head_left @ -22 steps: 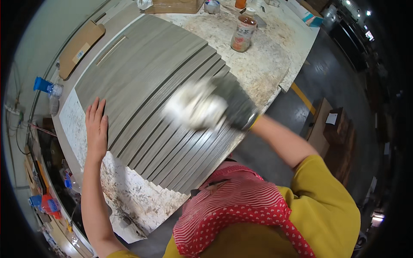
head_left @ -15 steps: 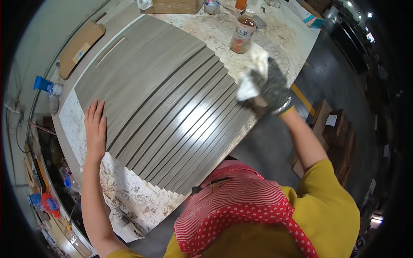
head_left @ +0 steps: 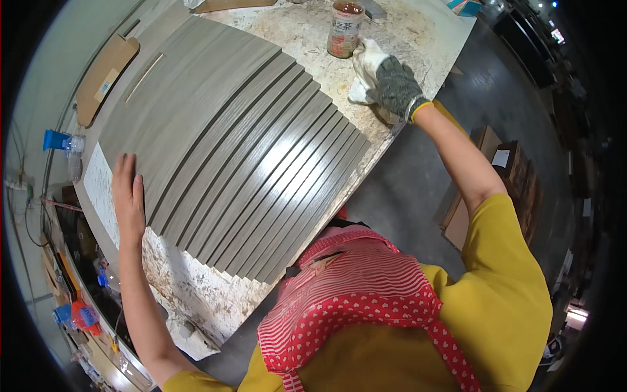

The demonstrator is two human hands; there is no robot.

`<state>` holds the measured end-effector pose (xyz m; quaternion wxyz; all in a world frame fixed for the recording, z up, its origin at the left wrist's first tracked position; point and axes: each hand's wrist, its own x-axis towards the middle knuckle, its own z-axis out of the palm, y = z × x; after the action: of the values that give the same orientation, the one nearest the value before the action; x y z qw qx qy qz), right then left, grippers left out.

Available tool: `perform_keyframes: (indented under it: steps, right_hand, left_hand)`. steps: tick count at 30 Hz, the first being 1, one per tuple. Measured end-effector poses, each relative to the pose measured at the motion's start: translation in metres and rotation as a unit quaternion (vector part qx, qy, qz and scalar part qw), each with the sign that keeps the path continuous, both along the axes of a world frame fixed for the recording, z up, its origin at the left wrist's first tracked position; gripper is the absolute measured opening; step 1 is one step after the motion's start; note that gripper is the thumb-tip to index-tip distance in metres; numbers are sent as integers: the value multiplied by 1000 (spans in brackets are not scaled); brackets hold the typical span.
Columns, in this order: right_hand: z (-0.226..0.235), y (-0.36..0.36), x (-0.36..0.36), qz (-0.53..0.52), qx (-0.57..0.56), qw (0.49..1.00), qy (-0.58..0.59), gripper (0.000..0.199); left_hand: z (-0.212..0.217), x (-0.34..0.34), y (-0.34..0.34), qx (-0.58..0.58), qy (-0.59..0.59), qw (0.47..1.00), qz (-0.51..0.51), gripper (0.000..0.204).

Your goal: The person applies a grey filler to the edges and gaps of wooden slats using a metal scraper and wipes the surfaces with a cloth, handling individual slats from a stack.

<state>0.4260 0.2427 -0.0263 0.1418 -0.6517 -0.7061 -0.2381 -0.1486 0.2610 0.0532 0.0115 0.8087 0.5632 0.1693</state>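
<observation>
A fanned stack of grey wood-grain boards (head_left: pixel 196 98) lies on the worktable, its edges stepped one over another toward me. My bare left hand (head_left: pixel 128 196) rests with fingers stretched out on the left end of the stack. My right hand (head_left: pixel 398 88), in a dark grey knit glove with a yellow cuff, grips a crumpled white cloth (head_left: pixel 368 64). Glove and cloth are over the table just beyond the right ends of the boards. Close to the cloth stands a clear bottle (head_left: pixel 345 31) of brownish drink, its top cut off by the frame.
The stained white tabletop (head_left: pixel 418 39) ends at an edge on the right. A cardboard piece (head_left: pixel 108 81) and a blue-topped plastic bottle (head_left: pixel 65 141) are at the left. Cardboard boxes (head_left: pixel 486 170) stand on the floor to the right.
My right hand has moved farther away with the cloth, off the right ends of the boards and nearer the bottle. My left hand keeps its place on the stack. The whole view has shifted slightly.
</observation>
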Motion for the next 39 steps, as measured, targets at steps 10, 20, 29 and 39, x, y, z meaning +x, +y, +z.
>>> perform_keyframes:
  steps: [10, 20, 29, 39]
  right_hand:
    - [44, 11, -65, 148, -268, 839, 449, 47]
    - [46, -14, -92, 186, -304, 878, 319, 57]
    - [39, -4, -82, 189, -337, 807, 447, 59]
    - [28, -4, -87, 195, -313, 775, 513, 56]
  left_hand:
    - [-63, 45, -180, -124, -476, 832, 256, 64]
    - [-73, 79, -194, -149, -391, 865, 275, 79]
    - [-74, 85, -193, -156, -432, 838, 294, 77]
    - [-73, 89, -193, -123, -408, 845, 324, 76]
